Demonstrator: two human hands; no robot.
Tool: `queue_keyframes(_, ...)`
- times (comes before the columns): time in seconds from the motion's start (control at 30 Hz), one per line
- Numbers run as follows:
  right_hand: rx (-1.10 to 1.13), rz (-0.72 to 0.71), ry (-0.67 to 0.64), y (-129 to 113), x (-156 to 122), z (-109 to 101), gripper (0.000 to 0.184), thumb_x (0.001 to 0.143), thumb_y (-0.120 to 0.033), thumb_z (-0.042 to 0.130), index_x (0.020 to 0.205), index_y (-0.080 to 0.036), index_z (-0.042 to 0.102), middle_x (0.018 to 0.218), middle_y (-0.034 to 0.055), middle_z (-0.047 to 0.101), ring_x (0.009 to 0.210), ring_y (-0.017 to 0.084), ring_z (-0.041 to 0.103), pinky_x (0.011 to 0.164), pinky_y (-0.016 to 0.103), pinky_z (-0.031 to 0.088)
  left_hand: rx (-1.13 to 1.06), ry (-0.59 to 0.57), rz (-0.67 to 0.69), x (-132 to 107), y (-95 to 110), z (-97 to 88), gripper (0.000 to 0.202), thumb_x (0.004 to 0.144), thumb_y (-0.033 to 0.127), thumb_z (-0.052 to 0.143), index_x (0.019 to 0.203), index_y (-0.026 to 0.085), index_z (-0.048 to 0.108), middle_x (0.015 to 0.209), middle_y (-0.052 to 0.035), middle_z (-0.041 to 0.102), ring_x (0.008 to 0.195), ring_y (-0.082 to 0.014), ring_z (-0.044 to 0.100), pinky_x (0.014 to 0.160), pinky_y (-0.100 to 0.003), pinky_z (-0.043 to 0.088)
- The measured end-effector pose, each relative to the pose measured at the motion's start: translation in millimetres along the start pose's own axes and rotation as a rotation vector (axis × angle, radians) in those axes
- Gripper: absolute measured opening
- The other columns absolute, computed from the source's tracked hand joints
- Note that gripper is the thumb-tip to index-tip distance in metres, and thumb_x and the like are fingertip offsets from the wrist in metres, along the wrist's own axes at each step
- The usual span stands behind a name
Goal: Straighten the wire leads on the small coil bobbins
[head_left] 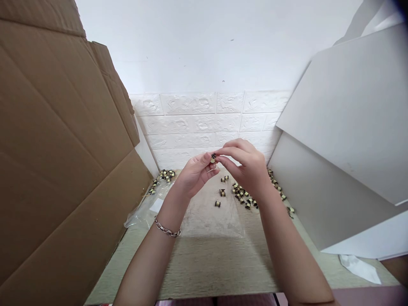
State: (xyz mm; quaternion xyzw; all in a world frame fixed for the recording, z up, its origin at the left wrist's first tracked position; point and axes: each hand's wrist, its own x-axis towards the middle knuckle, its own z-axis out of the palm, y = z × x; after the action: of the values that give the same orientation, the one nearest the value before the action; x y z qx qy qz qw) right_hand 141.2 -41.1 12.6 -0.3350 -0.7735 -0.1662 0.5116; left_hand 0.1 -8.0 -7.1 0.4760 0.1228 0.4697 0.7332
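Note:
Between the thumb and fingers of my left hand [198, 173] is a small coil bobbin [213, 159], yellow-wrapped in the middle with black ends. My right hand [245, 163] pinches at its right side with thumb and forefinger; whether a fine wire is caught there is too small to tell. Both hands are raised above the worktop. Below them, a few loose bobbins [222, 193] of the same kind lie on a clear plastic sheet [210, 223]. To the right, partly behind my right hand and forearm, spreads a pile of several more bobbins [242, 195].
A brown cardboard panel [63, 140] walls the left side, and white boards [347, 110] stand at the right. Another cluster of bobbins [167, 174] sits at the back left by a crumpled plastic bag [140, 216]. White brick-patterned wall [191, 123] closes the back. Some white scrap [360, 268] lies front right.

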Motion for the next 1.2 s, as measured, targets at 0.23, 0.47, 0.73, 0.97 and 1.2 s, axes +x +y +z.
queue_keyframes(0.23, -0.082, -0.004, 0.012, 2, -2, 4, 0.013, 0.079, -0.018, 0.047, 0.081, -0.020, 0.060, 0.079, 0.0020, 0.059, 0.075, 0.014, 0.052, 0.070, 0.028, 0.041, 0.058, 0.031, -0.007, 0, -1, -0.5, 0.024, 0.067, 0.036, 0.063, 0.072, 0.013, 0.061, 0.067, 0.0013, 0.054, 0.062, -0.0056, 0.050, 0.065, -0.021, 0.044)
queue_keyframes(0.47, -0.202, 0.011, -0.047, 2, -2, 6, 0.009, 0.077, -0.016, 0.046, 0.075, -0.017, 0.055, 0.076, 0.0038, 0.057, 0.073, 0.016, 0.051, 0.068, 0.030, 0.040, 0.201, 0.016, 0.049, 3, -5, -0.4, 0.025, 0.073, 0.037, 0.057, 0.077, 0.012, 0.062, 0.077, -0.0027, 0.058, 0.074, -0.0093, 0.051, 0.071, -0.023, 0.041)
queue_keyframes(0.73, -0.124, 0.038, -0.018, 5, -3, 13, 0.010, 0.076, -0.014, 0.044, 0.073, -0.017, 0.053, 0.073, 0.0038, 0.053, 0.071, 0.016, 0.049, 0.065, 0.029, 0.040, 0.242, 0.075, 0.129, 4, -7, 2.5, 0.023, 0.070, 0.034, 0.060, 0.073, 0.012, 0.063, 0.073, -0.0022, 0.059, 0.073, -0.0092, 0.050, 0.071, -0.022, 0.038)
queue_keyframes(0.97, -0.259, -0.050, 0.046, 5, -4, 15, 0.009, 0.076, -0.015, 0.046, 0.072, -0.017, 0.054, 0.071, 0.0033, 0.057, 0.070, 0.015, 0.050, 0.066, 0.030, 0.038, 0.115, 0.036, 0.090, 5, -9, 6.0, 0.022, 0.074, 0.033, 0.057, 0.076, 0.012, 0.062, 0.075, -0.0022, 0.058, 0.074, -0.0093, 0.051, 0.073, -0.024, 0.041)
queue_keyframes(1.2, -0.286, -0.015, 0.026, 4, -4, 13, 0.011, 0.077, -0.016, 0.047, 0.072, -0.018, 0.056, 0.072, 0.0017, 0.058, 0.069, 0.015, 0.050, 0.066, 0.030, 0.036, -0.065, 0.030, -0.066, 8, -12, -3.9, 0.026, 0.074, 0.038, 0.056, 0.079, 0.013, 0.059, 0.077, -0.0024, 0.058, 0.076, -0.0098, 0.054, 0.074, -0.025, 0.043)
